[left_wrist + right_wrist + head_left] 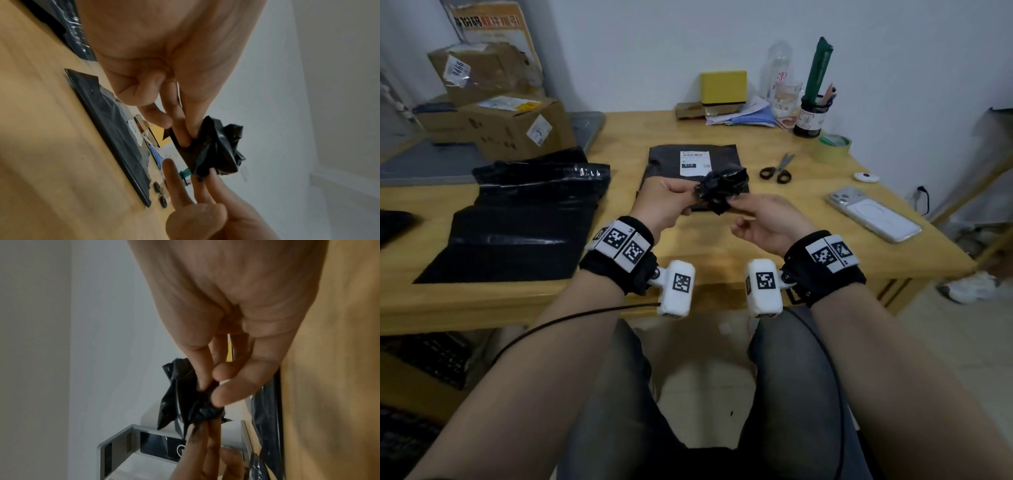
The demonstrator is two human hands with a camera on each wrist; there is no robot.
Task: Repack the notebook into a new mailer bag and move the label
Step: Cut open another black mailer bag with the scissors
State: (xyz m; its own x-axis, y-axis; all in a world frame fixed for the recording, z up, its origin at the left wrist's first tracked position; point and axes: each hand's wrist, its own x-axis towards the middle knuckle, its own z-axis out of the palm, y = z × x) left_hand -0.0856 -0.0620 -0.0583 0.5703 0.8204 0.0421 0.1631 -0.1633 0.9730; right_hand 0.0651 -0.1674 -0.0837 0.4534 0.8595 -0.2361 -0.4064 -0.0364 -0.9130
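A crumpled wad of black plastic (722,190) hangs above the wooden table (722,246), held from both sides. My left hand (692,198) pinches its left edge between thumb and fingers. My right hand (734,205) pinches its right side. In the left wrist view the thumb and fingers (190,133) clamp the wad (218,149); the right wrist view shows the same wad (176,402). Behind it a flat dark grey mailer bag (664,159) lies on the table with a white label (695,163) stuck on it. No notebook shows.
Black mailer bags (524,219) lie spread at the left. Scissors (779,169), a tape roll (830,148), a phone (873,214) and a small white device (865,177) sit at the right. Cardboard boxes (500,126) stand at the back left, with a yellow box (723,87) and a pen cup (810,118) at the back.
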